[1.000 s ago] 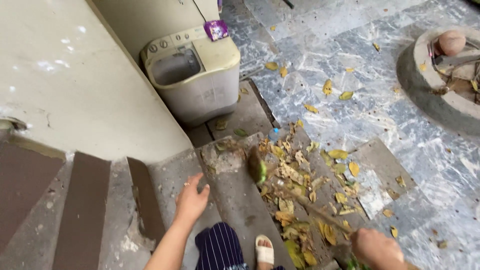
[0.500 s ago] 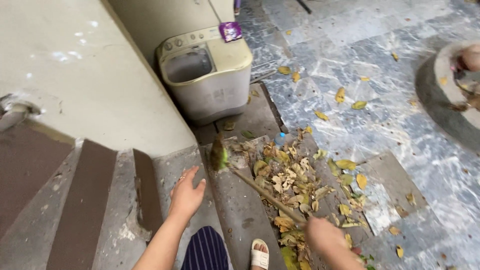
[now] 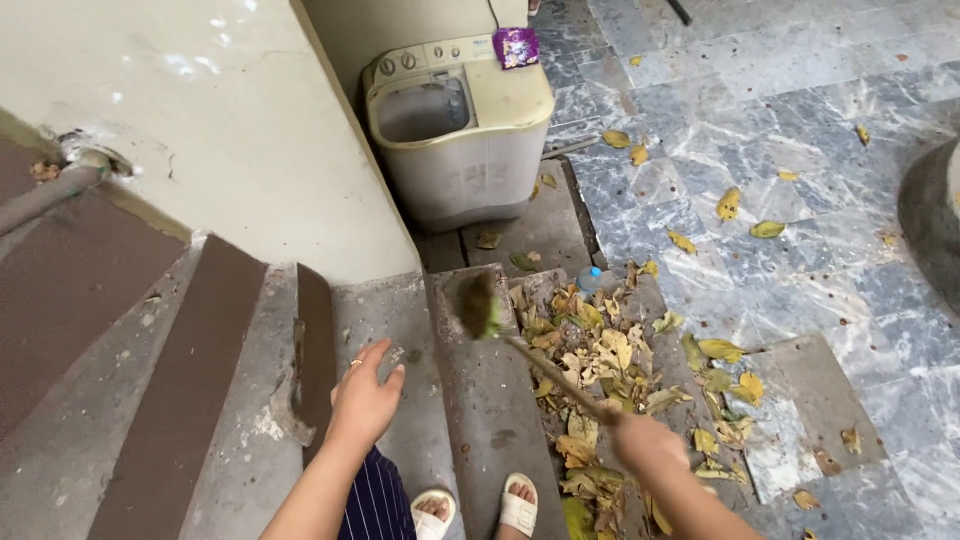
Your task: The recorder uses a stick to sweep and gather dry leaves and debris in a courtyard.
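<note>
A: Counting from the left?

B: One grey pipe (image 3: 45,192) against the cream wall (image 3: 200,120). About four concrete steps (image 3: 215,340) fanning down. One left hand (image 3: 365,397), empty, held over a step, fingers (image 3: 378,352) spread slightly apart, a ring on one. Two feet in white sandals (image 3: 518,503) at the bottom edge, beside a dark striped garment (image 3: 375,505).

A: And further right?

B: One broom (image 3: 530,355). One right hand (image 3: 643,443), fingers clamped round the lower end of its stick. One cream twin-tub washing machine (image 3: 460,125) at the top, with one purple packet (image 3: 516,46) lying on its lid. One small blue bottle cap (image 3: 590,274) near the leaf pile, as far as can be told.

A: Leaves?

B: Too many to count; one thick pile of yellow and brown leaves (image 3: 600,365) on the lower steps, plus roughly a dozen scattered over the grey marble floor (image 3: 780,120).

A: Broom's lie?

B: Long axis diagonal, from lower right at the right hand up to upper left. Green-tipped head (image 3: 478,305) pointing toward the wall and the machine, blurred, just at the left edge of the leaf pile, above a step.
</note>
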